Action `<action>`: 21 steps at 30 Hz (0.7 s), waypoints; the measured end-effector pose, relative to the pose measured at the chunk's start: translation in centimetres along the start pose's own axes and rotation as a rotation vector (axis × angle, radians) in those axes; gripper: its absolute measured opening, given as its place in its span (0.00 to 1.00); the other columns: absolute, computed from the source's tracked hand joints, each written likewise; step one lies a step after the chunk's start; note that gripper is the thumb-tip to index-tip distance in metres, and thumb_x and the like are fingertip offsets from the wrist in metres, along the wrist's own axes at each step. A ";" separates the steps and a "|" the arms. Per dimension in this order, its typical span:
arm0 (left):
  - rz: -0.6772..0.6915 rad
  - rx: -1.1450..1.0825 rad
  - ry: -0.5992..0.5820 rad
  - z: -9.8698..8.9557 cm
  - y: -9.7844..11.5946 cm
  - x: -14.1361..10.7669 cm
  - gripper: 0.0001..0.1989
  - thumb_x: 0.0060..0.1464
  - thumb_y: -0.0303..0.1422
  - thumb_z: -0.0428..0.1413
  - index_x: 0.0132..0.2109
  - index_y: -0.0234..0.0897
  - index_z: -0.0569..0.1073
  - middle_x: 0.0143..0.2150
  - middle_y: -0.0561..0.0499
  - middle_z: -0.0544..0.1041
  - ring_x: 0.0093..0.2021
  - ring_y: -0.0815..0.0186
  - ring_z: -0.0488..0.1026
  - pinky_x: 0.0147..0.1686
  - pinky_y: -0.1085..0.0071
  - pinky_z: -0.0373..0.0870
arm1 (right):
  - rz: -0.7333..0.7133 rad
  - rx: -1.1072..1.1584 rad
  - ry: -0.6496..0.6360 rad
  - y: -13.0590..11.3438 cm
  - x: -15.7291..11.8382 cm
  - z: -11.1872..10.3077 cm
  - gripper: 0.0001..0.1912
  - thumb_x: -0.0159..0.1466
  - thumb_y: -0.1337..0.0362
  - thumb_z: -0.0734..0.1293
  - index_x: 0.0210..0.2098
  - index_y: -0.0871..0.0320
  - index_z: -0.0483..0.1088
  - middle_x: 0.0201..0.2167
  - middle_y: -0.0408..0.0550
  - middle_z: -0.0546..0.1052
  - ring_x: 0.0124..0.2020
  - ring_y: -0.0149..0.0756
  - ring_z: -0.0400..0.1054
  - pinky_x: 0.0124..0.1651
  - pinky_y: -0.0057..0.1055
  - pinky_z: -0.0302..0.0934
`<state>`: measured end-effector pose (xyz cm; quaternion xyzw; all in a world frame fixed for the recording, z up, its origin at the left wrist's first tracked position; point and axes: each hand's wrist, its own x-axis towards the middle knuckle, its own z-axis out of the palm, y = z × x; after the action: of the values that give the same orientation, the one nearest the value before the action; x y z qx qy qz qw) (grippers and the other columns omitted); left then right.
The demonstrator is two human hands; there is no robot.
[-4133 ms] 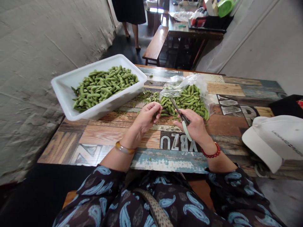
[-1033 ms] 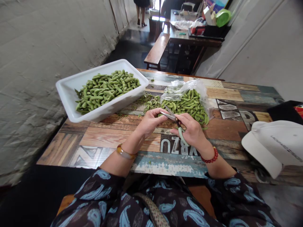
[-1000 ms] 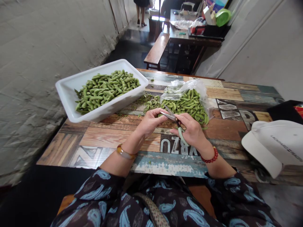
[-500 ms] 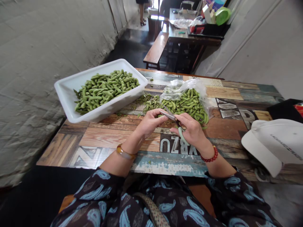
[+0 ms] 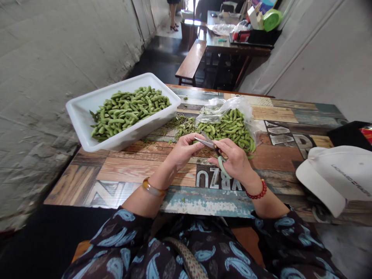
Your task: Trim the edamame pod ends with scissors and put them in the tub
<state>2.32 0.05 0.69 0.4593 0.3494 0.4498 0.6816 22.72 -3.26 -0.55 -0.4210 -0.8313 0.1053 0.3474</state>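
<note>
My right hand (image 5: 234, 158) is closed round the pale green handles of a pair of scissors (image 5: 223, 166), whose open blades point left. My left hand (image 5: 183, 152) is pinched at the blade tips; what it holds is hidden by the fingers. Just beyond both hands lies a heap of green pods (image 5: 232, 128), partly under a clear plastic bag (image 5: 245, 107). Small green trimmings (image 5: 184, 126) are scattered to the left of the heap. A white tub (image 5: 78, 128) at the left holds many more pods.
A white cap (image 5: 334, 174) lies at the table's right side, near a black container (image 5: 345, 135). The wooden-patterned table (image 5: 139, 166) meets a grey wall on the left. Beyond are a bench (image 5: 192, 60), another table (image 5: 215, 42) and a person's legs (image 5: 173, 17).
</note>
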 end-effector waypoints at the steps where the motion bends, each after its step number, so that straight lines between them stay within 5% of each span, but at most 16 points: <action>1: 0.000 -0.001 -0.002 0.0 0.0 0.0 0.14 0.44 0.40 0.68 0.33 0.35 0.76 0.21 0.56 0.64 0.21 0.75 0.53 0.21 0.75 0.47 | 0.000 0.002 -0.002 0.0 0.0 0.0 0.26 0.63 0.55 0.71 0.58 0.54 0.66 0.45 0.54 0.75 0.42 0.43 0.72 0.43 0.39 0.71; 21: 0.003 -0.025 -0.048 -0.4 -0.3 0.3 0.15 0.44 0.39 0.68 0.33 0.33 0.77 0.23 0.54 0.68 0.21 0.75 0.55 0.22 0.75 0.48 | 0.011 -0.005 -0.031 -0.3 0.1 -0.4 0.23 0.65 0.54 0.69 0.56 0.54 0.68 0.40 0.52 0.75 0.38 0.41 0.72 0.40 0.36 0.70</action>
<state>2.19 0.37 0.25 0.4620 0.3268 0.4439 0.6948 22.76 -3.41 -0.04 -0.4246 -0.8346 0.1117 0.3327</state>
